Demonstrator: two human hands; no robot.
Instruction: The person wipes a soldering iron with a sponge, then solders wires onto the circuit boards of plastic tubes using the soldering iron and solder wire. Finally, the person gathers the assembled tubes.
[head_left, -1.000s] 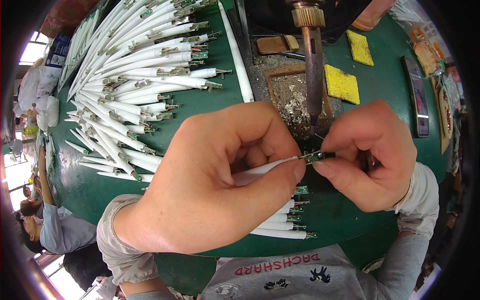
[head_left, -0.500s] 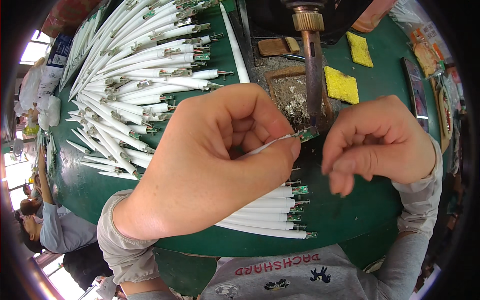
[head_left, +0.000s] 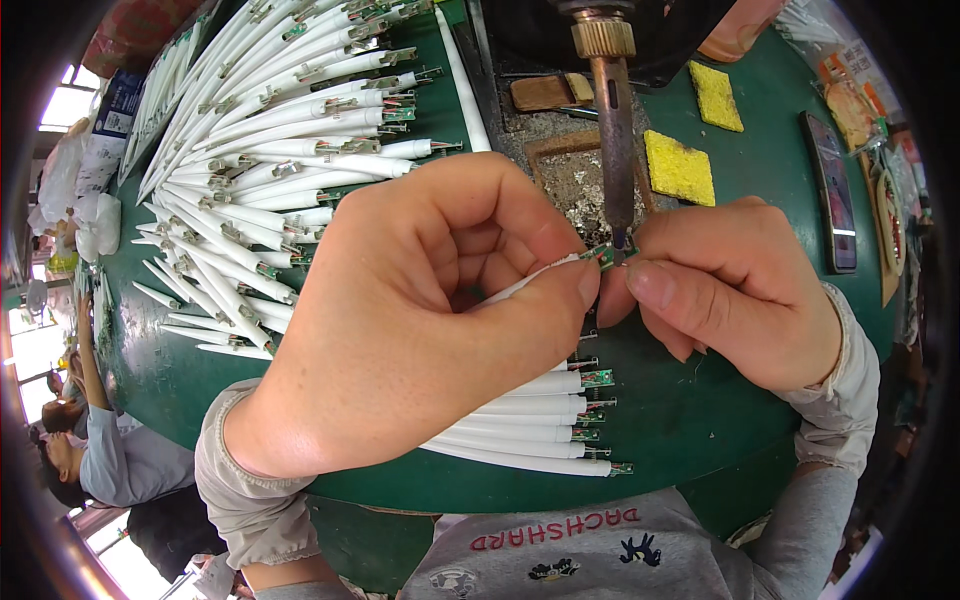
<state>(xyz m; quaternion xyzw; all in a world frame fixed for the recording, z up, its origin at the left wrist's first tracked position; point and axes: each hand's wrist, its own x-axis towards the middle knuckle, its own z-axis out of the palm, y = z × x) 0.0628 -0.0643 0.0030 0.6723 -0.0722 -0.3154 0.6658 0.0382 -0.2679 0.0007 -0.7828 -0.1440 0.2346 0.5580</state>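
Note:
My left hand pinches a thin white stick between thumb and forefinger; most of its length is hidden by the hand. From the stick's end juts a small green circuit board, right under the tip of a soldering iron that points down from above. Close by on the right, the thumb and forefinger of my right hand are pressed together beside the board. Whatever they hold is too small to make out. Below my left hand lies a row of similar white sticks with green board ends.
A large fanned pile of white sticks covers the left of the green table. Behind the iron's tip sits a tray of solder scraps. Two yellow sponges and a phone lie rightward. Another person sits far left.
My right hand has moved left and closed in on the board, its thumb and forefinger coming together there. The left hand, with the white stick, has shifted slightly up.

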